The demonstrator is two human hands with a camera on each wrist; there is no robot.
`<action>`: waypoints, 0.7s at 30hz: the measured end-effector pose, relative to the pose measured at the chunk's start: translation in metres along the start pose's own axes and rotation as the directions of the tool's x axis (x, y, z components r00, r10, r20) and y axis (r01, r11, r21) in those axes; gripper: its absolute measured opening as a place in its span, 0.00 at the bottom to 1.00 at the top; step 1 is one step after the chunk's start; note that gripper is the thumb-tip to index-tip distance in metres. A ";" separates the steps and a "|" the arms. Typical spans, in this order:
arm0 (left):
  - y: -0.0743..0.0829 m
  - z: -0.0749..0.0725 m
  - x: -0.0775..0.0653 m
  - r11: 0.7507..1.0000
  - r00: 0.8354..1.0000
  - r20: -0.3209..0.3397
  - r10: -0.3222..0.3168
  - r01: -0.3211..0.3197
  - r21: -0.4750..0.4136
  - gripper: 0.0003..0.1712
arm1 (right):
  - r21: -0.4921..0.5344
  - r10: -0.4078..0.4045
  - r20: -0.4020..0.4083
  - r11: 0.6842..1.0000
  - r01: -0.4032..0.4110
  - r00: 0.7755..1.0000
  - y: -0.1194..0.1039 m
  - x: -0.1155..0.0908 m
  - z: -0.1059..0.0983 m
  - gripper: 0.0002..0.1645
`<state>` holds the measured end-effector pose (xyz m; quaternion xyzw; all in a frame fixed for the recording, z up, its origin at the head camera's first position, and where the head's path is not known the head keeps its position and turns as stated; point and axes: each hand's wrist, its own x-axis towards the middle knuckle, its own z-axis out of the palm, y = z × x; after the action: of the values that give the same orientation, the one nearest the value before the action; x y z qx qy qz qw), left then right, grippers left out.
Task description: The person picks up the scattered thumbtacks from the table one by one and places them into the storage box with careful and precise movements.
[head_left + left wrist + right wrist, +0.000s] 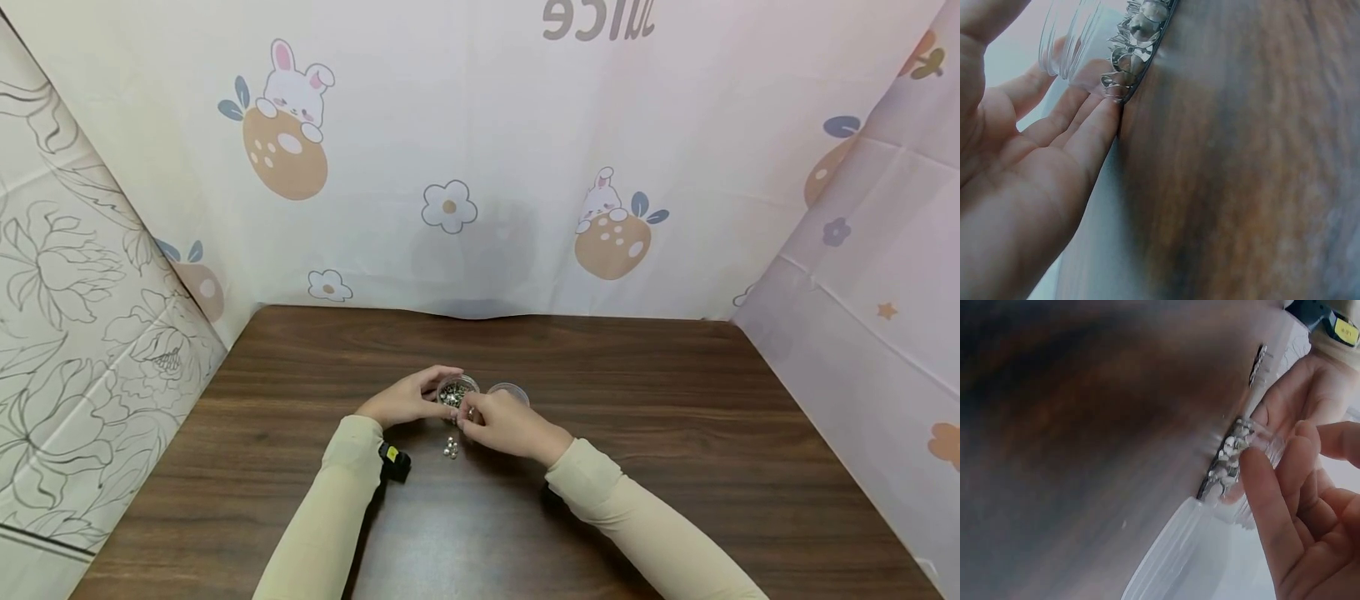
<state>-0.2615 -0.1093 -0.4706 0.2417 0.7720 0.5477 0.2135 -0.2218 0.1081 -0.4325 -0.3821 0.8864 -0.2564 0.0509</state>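
Observation:
A small clear round jar (457, 382) stands on the table, its bottom covered with small shiny silver metal pieces (1138, 37), some rounded, some with thin points. My left hand (408, 400) grips the jar from the left, fingers behind and thumb in front. At the jar's right front is my right hand (504, 421), its thumb and fingertips brought close together. A silvery glint shows by those fingertips, but I cannot tell whether it is a pinched piece or the jar's contents. A little pile of the same metal pieces (451, 448) lies in front of the jar.
A clear round lid or shallow dish (510, 388) lies right of the jar, partly behind my right hand. A black wrist device with a yellow label (394, 460) sits at my left cuff. The brown wooden table (637, 375) meets a printed curtain (495, 150) at the back.

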 end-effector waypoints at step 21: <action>0.027 -0.001 -0.011 0.999 0.998 0.033 0.048 -0.047 -0.018 0.36 | -0.129 -0.011 0.091 0.991 0.023 0.996 -0.012 0.006 0.015 0.08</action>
<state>-0.2496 -0.1087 -0.4442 0.2673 0.7577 0.5550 0.2155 -0.2144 0.0906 -0.4389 -0.4032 0.8947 -0.1812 0.0637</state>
